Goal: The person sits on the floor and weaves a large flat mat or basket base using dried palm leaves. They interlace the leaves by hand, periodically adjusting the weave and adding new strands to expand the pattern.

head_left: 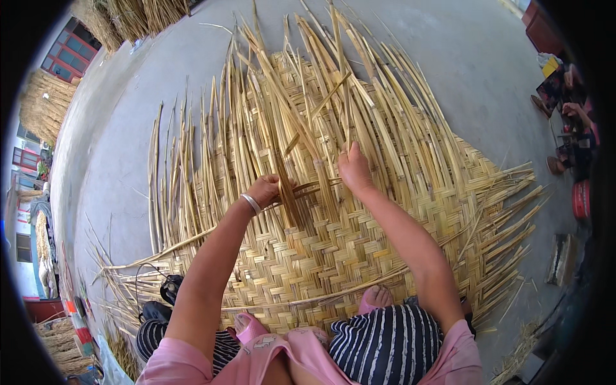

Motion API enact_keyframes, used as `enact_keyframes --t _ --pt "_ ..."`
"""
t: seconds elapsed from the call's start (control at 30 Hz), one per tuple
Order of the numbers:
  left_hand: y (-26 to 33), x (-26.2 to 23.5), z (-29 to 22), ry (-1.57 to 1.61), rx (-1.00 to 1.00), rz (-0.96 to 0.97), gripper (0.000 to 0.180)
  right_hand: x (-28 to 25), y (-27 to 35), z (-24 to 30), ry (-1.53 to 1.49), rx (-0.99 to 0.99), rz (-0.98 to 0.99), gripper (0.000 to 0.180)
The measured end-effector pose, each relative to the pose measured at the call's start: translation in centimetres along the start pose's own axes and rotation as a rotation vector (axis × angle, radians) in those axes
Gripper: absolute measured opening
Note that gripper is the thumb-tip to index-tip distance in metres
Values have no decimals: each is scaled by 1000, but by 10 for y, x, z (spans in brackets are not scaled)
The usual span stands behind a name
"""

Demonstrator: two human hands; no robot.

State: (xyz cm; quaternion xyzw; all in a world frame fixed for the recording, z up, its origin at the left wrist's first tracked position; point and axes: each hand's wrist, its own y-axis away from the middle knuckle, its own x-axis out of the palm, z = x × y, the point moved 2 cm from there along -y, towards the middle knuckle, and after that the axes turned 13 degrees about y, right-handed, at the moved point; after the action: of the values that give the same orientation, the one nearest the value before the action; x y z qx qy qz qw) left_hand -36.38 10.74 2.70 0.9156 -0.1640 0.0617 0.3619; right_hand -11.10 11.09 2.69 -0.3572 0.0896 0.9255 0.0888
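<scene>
A large mat [359, 256] of split reed, woven in a zigzag pattern, lies on the ground under my feet and in front of me. Long loose reed strips [236, 138] rise from its woven part toward the far side. My left hand [264, 190], with a silver bangle at the wrist, is closed on reed strips near the middle of the mat. To its right, my right hand [355, 168] grips a reed strip that points away from me. A darker crosswise strip [314, 186] runs between the two hands. My fingertips are partly hidden.
Reed bundles [54, 106] stand at the far left. A person [574, 115] sits at the right edge, near a red round container [581, 199] and a block [562, 260]. Frayed strip ends [507, 256] stick out from the mat's right side. Grey concrete [449, 45] surrounds it.
</scene>
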Motion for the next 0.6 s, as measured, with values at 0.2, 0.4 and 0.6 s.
enact_keyframes --t 0.2,0.4,0.6 --pt "-2 20 -54 536 28 303 53 -2 9 6 229 -207 65 31" --pt "-10 31 -127 585 192 378 63 -12 19 12 180 -78 279 36" --pt "19 23 -142 495 293 482 54 -1 5 -19 -90 15 402 33"
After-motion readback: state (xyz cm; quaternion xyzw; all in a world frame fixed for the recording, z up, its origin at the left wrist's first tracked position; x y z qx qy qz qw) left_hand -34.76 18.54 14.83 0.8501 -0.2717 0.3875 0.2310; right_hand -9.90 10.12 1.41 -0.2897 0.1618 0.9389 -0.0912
